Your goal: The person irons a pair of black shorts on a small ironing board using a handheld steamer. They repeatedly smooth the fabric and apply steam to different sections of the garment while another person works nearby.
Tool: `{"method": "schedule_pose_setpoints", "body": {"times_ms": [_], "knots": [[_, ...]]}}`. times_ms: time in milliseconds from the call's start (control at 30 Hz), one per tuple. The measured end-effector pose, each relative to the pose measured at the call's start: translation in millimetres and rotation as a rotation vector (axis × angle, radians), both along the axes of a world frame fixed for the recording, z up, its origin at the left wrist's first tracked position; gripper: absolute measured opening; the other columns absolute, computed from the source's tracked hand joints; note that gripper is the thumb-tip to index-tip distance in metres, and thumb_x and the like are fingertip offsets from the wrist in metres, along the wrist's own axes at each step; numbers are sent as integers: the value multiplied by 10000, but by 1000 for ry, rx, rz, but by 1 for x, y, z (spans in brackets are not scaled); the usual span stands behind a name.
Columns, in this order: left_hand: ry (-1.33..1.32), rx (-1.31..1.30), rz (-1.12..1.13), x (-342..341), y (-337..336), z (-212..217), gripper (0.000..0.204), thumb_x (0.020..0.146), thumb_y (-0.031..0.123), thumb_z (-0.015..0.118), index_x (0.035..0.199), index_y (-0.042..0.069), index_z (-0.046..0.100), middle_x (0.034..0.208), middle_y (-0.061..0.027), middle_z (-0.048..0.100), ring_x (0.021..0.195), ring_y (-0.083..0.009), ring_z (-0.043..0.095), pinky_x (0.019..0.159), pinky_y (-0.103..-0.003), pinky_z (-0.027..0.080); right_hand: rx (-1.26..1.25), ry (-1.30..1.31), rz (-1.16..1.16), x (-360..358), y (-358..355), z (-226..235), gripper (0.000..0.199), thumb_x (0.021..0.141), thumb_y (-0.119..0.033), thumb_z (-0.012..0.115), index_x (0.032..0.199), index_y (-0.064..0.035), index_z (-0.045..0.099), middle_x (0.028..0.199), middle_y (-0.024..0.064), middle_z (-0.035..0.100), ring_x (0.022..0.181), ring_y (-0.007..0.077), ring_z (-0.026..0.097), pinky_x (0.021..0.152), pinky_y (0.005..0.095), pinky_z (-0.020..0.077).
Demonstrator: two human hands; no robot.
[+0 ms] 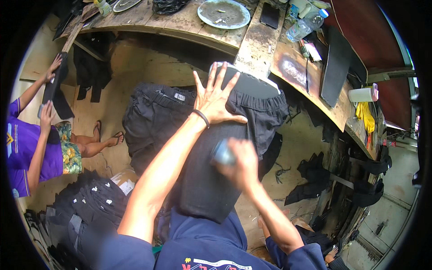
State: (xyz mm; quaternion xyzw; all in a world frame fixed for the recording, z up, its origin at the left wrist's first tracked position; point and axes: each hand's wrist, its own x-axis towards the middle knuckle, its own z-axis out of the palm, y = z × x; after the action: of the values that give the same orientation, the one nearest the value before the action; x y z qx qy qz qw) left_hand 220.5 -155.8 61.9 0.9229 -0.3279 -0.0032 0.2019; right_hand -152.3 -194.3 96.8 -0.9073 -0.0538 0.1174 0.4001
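Observation:
A dark board (pixel 204 180) leans from my lap up to the workbench, with black shorts (pixel 157 117) pulled over its upper end. My left hand (pixel 215 96) lies flat with fingers spread on the waistband part of the shorts, a black band round its wrist. My right hand (pixel 240 163) is blurred and closed around a small grey round-ended tool (pixel 222 154) that touches the board's surface just below the shorts.
A curved wooden workbench (pixel 258 42) carries a round metal plate (pixel 223 13), a phone (pixel 270 15), a plastic bottle (pixel 303 27) and a paper roll (pixel 362 94). At left a person in a purple shirt (pixel 22 148) handles dark fabric. Black garments are stacked on the floor (pixel 85 202).

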Motion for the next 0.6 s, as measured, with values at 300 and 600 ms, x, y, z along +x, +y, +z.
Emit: {"method": "schedule_pose_setpoints", "body": {"times_ms": [300,600], "knots": [[-17,12,12,5,-4,-3,1518,515,1025,745,1763,300,274,1852,-198,35,1703,-444,-31,1193,-902,-6,60,-157,9,80,-28,46,701,645,-203,1001,1248,-25,690,1080,141,694,1022,348,662,885,453,540],[-55,-24,-8,2,-1,-2,1483,532,999,775,1749,290,312,1849,-187,64,1707,-420,-18,1225,-873,-3,59,96,-85,42,-6,53,771,622,-243,991,1317,-74,703,1134,129,669,1069,357,640,939,491,540]]}}
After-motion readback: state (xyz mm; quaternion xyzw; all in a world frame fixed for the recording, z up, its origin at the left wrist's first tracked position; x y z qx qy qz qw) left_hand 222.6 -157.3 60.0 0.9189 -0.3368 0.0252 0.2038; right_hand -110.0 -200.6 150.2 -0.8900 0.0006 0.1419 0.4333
